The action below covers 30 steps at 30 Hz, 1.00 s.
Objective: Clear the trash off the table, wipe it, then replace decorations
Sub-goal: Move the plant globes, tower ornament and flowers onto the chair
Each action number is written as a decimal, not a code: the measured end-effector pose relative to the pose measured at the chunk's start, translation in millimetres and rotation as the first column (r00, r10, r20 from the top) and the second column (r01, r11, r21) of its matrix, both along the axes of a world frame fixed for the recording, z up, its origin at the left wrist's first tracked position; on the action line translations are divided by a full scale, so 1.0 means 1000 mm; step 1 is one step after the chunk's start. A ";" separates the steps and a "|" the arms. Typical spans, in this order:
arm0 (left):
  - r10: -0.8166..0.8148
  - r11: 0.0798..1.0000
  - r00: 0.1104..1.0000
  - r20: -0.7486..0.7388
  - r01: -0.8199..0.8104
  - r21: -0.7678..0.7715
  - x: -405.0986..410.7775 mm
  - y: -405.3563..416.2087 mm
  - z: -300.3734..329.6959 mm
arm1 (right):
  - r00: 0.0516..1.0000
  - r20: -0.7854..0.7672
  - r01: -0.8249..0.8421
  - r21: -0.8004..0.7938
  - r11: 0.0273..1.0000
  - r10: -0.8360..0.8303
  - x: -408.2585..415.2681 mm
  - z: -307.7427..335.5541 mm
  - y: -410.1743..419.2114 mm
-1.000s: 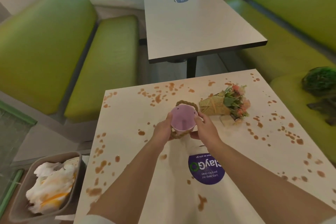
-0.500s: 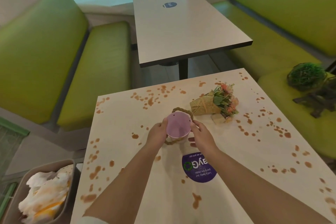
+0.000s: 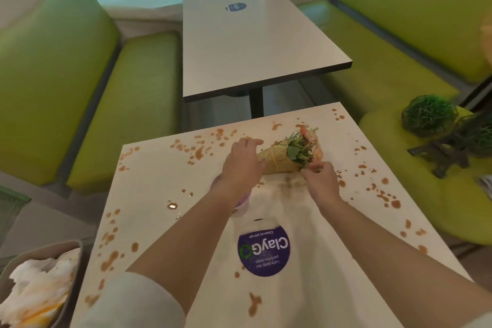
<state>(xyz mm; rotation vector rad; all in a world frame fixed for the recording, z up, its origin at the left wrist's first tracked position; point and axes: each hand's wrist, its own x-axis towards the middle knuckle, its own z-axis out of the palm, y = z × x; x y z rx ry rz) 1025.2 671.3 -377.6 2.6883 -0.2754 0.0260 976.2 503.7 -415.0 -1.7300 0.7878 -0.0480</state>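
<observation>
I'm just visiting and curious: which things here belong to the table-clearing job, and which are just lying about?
Job: bouquet, held by left hand and right hand; purple cup; stained table; bin of trash.
Lying about: far table; green benches; green ball.

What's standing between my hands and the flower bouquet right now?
Nothing visible. The left hand lies on the wrapped end of the bouquet, and the right hand touches its flower end. The purple cup sits nearer, under the left wrist.
</observation>
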 end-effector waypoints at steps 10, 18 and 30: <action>-0.066 0.969 0.973 -0.221 0.115 0.220 0.027 -0.059 -0.046 | 0.969 -0.151 -0.223 -0.182 0.958 0.197 0.017 -0.024 -0.044; 0.000 0.932 0.999 -0.033 0.012 0.363 0.032 -0.075 -0.060 | 0.971 -0.076 -0.234 -0.126 0.964 0.226 0.025 -0.037 -0.059; 0.194 0.976 0.969 -0.156 -0.207 -0.071 0.013 -0.093 -0.011 | 0.982 0.160 0.066 0.177 0.982 -0.095 0.000 -0.013 -0.070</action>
